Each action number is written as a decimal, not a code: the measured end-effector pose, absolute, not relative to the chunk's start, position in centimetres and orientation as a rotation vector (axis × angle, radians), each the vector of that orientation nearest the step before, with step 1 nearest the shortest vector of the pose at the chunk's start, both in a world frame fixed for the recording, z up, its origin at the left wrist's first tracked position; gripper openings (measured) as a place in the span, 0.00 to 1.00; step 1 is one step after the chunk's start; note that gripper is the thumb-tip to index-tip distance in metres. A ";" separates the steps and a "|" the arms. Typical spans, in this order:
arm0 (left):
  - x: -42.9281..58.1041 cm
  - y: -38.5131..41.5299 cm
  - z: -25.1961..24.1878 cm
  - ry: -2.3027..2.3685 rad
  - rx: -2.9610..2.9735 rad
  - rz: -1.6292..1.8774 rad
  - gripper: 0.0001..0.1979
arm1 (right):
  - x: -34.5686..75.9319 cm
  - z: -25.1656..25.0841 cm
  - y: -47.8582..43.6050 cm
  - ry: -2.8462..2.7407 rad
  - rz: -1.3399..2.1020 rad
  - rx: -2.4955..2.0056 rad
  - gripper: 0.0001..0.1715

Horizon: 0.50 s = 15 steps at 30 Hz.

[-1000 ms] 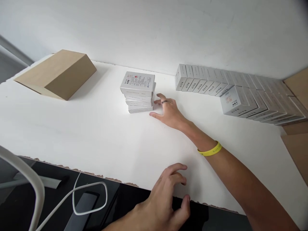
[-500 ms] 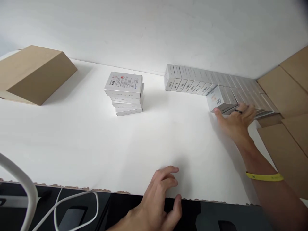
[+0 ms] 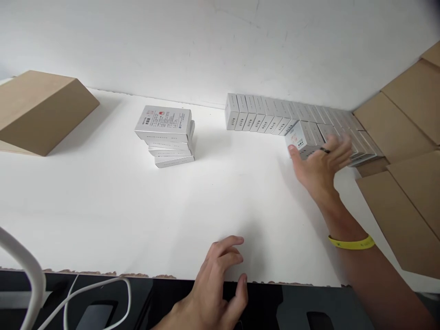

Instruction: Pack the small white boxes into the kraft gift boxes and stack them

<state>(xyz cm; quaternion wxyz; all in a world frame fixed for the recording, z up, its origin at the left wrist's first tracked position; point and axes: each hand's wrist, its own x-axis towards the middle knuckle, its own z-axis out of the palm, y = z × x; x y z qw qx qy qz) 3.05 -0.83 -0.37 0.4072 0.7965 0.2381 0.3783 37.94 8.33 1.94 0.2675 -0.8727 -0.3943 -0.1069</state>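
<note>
My right hand (image 3: 321, 167) is at the shorter front row of small white boxes (image 3: 298, 136), its thumb against the printed face of the leftmost one. Its other fingers are spread over the row, slightly blurred, and grip nothing I can see. A longer row of white boxes (image 3: 256, 114) stands on edge behind it, along the wall. My left hand (image 3: 220, 279) hovers by the table's front edge, fingers loosely bent and apart, holding nothing. Left of the rows, a small uneven stack of white boxes (image 3: 165, 123) lies flat, the top one's printed side facing up.
A brown cardboard box (image 3: 44, 110) sits on the white table (image 3: 137, 215) at the left. Open cardboard flaps (image 3: 409, 192) border the right side. White cables (image 3: 29, 261) and dark equipment (image 3: 96, 314) are below the chipped front edge. A white wall rises behind.
My right hand's fingers have lifted and spread away from the front row, while its thumb stays by the leftmost box. The whole view has shifted slightly; my left hand keeps its pose.
</note>
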 end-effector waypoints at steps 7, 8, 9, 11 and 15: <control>3.3 -1.2 -0.9 0.584 2.041 1.021 0.18 | 32.8 1.6 16.5 -1.408 -0.015 -2.165 0.44; 3.3 -1.3 -1.0 0.579 2.042 1.039 0.18 | 32.2 1.2 17.9 -1.390 0.008 -2.157 0.45; 3.3 -1.3 -1.1 0.574 2.039 1.056 0.18 | 31.6 0.9 19.2 -1.368 0.017 -2.154 0.48; 3.3 -1.3 -1.2 0.561 2.022 1.078 0.18 | 30.4 0.1 21.5 -1.329 0.024 -2.153 0.54; 3.3 -1.4 -1.9 0.536 1.996 1.116 0.19 | 28.3 -0.9 24.2 -1.264 0.044 -2.163 0.59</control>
